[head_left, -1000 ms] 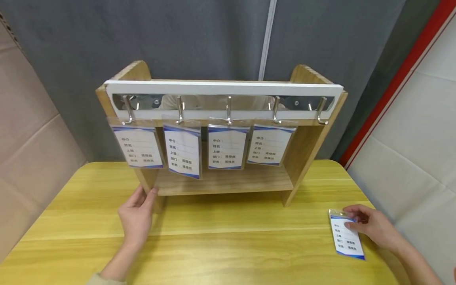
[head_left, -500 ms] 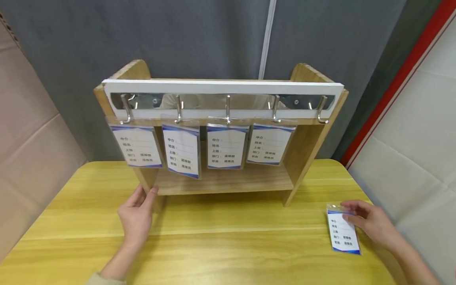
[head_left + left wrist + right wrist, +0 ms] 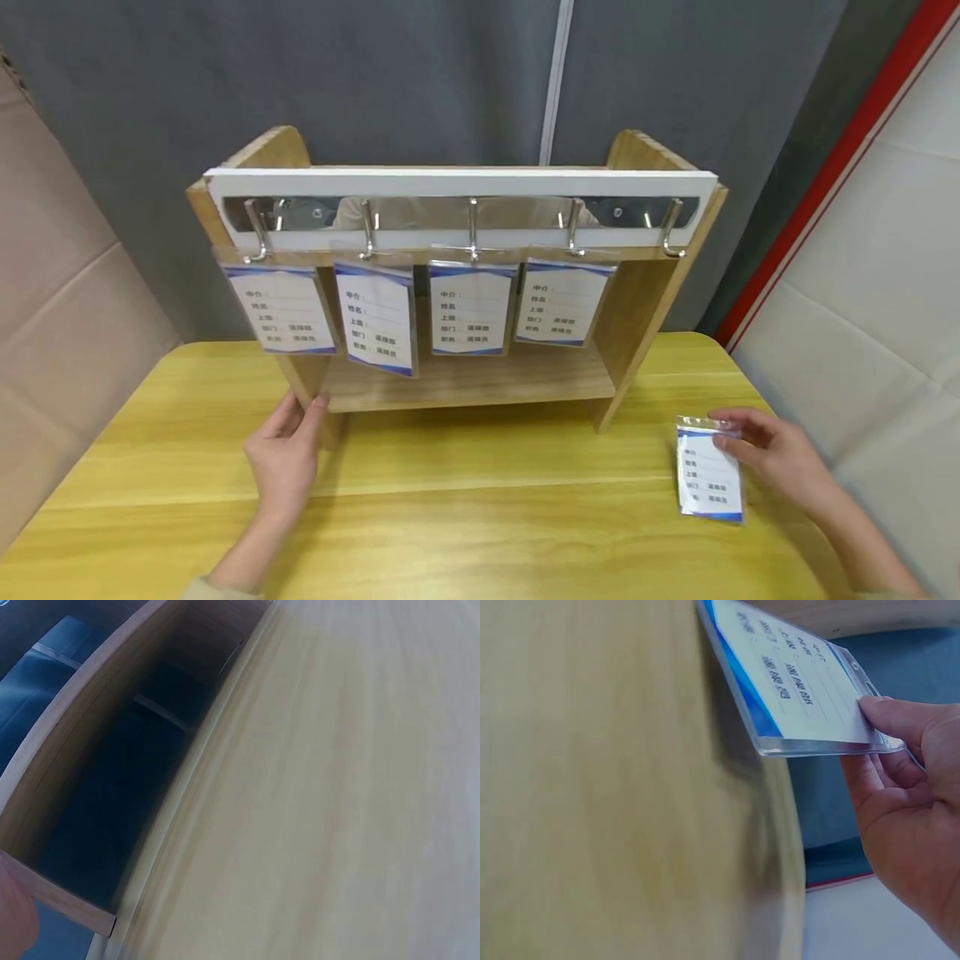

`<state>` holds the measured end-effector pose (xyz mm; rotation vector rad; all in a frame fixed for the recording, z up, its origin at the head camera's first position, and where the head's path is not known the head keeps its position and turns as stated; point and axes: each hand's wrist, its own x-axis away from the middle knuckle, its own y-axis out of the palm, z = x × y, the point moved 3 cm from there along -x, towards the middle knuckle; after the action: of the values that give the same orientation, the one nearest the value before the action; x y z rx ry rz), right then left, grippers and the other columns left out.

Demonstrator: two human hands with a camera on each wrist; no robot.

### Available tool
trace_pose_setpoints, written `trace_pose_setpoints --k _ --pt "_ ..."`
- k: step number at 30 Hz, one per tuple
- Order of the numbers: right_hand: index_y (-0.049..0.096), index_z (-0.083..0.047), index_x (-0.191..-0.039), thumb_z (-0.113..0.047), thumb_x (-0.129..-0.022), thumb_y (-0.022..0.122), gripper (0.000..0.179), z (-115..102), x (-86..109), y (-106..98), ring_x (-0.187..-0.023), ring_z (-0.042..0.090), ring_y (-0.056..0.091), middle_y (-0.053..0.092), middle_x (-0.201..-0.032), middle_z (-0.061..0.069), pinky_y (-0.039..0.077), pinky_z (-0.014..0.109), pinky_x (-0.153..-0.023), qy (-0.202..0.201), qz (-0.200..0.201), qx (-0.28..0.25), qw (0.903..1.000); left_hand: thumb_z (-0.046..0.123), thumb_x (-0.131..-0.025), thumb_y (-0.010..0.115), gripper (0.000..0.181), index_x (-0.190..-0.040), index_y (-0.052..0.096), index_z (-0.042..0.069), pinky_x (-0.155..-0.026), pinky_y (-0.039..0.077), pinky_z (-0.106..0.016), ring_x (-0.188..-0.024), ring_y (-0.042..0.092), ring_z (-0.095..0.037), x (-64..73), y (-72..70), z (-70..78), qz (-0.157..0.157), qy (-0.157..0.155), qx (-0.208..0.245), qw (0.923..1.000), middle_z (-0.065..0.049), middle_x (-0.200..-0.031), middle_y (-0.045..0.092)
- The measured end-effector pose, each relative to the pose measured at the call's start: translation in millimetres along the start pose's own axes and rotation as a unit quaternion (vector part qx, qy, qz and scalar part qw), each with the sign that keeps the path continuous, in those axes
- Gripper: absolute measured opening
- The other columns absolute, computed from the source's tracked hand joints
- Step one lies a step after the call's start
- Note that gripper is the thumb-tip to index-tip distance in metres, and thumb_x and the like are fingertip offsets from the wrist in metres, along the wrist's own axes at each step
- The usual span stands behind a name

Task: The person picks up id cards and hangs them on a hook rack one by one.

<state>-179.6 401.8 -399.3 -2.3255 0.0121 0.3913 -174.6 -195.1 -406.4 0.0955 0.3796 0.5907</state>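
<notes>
Between thumb and fingers, my right hand (image 3: pixel 780 458) pinches the top right edge of a badge in a clear sleeve (image 3: pixel 708 479). In the right wrist view that badge (image 3: pixel 795 682) is held above the table, with its shadow beneath. My left hand (image 3: pixel 288 454) grips the lower left side panel of a wooden shelf (image 3: pixel 472 383); only a fingertip (image 3: pixel 15 915) shows in the left wrist view. Along the shelf's front runs a white hook rail (image 3: pixel 465 180). Similar badges, such as the leftmost badge (image 3: pixel 281 308), hang from all its hooks but the rightmost hook (image 3: pixel 671 229).
The shelf stands on a yellow wood-grain table (image 3: pixel 480 533). Behind it is a grey curtain (image 3: pixel 420 75). A pale panel (image 3: pixel 870 275) with a red edge borders the right side, and a beige panel (image 3: pixel 67 242) the left.
My right hand has carried the badge up and to the left, towards the shelf, and the badge has turned more upright. My left hand keeps its grip on the shelf side.
</notes>
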Motion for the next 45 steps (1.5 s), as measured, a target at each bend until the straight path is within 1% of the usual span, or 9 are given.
trace_pose_setpoints --k 4,10,13,17,27,30,36,39,45 --pt "0.069 0.002 -0.117 0.001 -0.09 0.078 0.029 -14 -3.0 -1 -0.078 0.003 0.063 0.072 -0.093 -0.009 0.053 0.01 -0.064 -0.029 0.005 -0.016 0.9994 -0.005 -0.092 0.073 0.037 -0.128 0.064 -0.005 -0.088 0.059 -0.023 -0.098 0.071 -0.001 0.0 -0.5 -0.3 0.001 0.003 -0.001 1.0 -0.012 -0.118 0.067" --pt "0.069 0.0 -0.117 0.007 -0.089 0.075 0.029 -40 -6.5 -1 -0.084 0.001 0.066 0.073 -0.098 -0.01 0.056 0.01 -0.067 -0.048 0.001 -0.055 0.9973 -0.004 -0.092 0.073 0.037 -0.128 0.065 -0.004 -0.087 0.059 -0.023 -0.099 0.071 -0.001 -0.2 -1.2 -0.9 -0.001 0.004 -0.002 1.0 -0.005 -0.116 0.07" --pt "0.07 0.001 -0.116 0.011 -0.087 0.075 0.031 -52 -6.9 1 -0.084 0.001 0.066 0.073 -0.099 -0.01 0.056 0.01 -0.066 -0.064 0.004 -0.061 0.996 -0.004 -0.092 0.073 0.037 -0.128 0.066 -0.003 -0.088 0.059 -0.023 -0.099 0.071 -0.002 -0.1 -1.6 -0.9 -0.002 0.003 -0.002 1.0 -0.004 -0.116 0.07" --pt "0.07 0.001 -0.115 0.013 -0.085 0.076 0.032 -67 -8.4 3 -0.083 0.001 0.066 0.073 -0.1 -0.012 0.057 0.01 -0.067 -0.079 0.008 -0.063 0.9948 -0.004 -0.092 0.074 0.037 -0.128 0.065 -0.003 -0.087 0.059 -0.022 -0.099 0.071 -0.001 0.0 -1.8 -0.2 -0.003 0.0 -0.004 1.0 -0.01 -0.119 0.068" --pt "0.07 0.005 -0.116 0.011 -0.089 0.074 0.028 -90 -13.8 4 -0.085 0.002 0.067 0.073 -0.105 -0.013 0.059 0.01 -0.071 -0.074 0.012 -0.083 0.9937 -0.003 -0.092 0.074 0.038 -0.129 0.065 -0.004 -0.087 0.059 -0.02 -0.097 0.07 0.002 -0.5 -2.5 2.1 -0.005 -0.01 -0.014 0.9998 -0.023 -0.123 0.061" --pt "0.07 0.005 -0.117 0.011 -0.089 0.074 0.029 -95 -15.2 4 -0.085 0.003 0.067 0.073 -0.106 -0.013 0.059 0.01 -0.071 -0.073 0.016 -0.087 0.9934 -0.003 -0.092 0.074 0.038 -0.129 0.065 -0.003 -0.087 0.058 -0.021 -0.098 0.07 0.002 -0.7 -2.3 2.5 -0.007 -0.01 -0.015 0.9998 -0.023 -0.124 0.061" --pt "0.072 -0.001 -0.117 0.011 -0.088 0.075 0.031 -107 -18.8 1 -0.081 0.006 0.066 0.073 -0.108 -0.015 0.059 0.012 -0.065 -0.084 0.025 -0.083 0.9927 -0.003 -0.091 0.075 0.037 -0.128 0.066 -0.002 -0.086 0.059 -0.02 -0.096 0.071 0.001 -0.9 -2.5 3.0 -0.006 -0.006 -0.018 0.9998 -0.017 -0.12 0.065" --pt "0.073 0.0 -0.114 0.014 -0.086 0.075 0.032 -115 -20.5 -1 -0.081 0.006 0.066 0.074 -0.107 -0.013 0.059 0.012 -0.064 -0.1 0.032 -0.081 0.9912 -0.003 -0.091 0.075 0.038 -0.128 0.067 -0.002 -0.085 0.059 -0.02 -0.096 0.071 0.001 -0.9 -2.3 3.2 -0.007 -0.005 -0.018 0.9998 -0.016 -0.12 0.065" --pt "0.072 0.006 -0.11 0.021 -0.083 0.073 0.031 -130 -26.4 -6 -0.079 0.006 0.066 0.074 -0.104 -0.011 0.059 0.012 -0.062 -0.128 0.045 -0.085 0.987 -0.003 -0.091 0.075 0.038 -0.129 0.066 -0.002 -0.087 0.059 -0.021 -0.098 0.07 0.002 -0.8 -2.3 3.0 -0.008 -0.014 -0.013 0.9998 -0.02 -0.122 0.064"
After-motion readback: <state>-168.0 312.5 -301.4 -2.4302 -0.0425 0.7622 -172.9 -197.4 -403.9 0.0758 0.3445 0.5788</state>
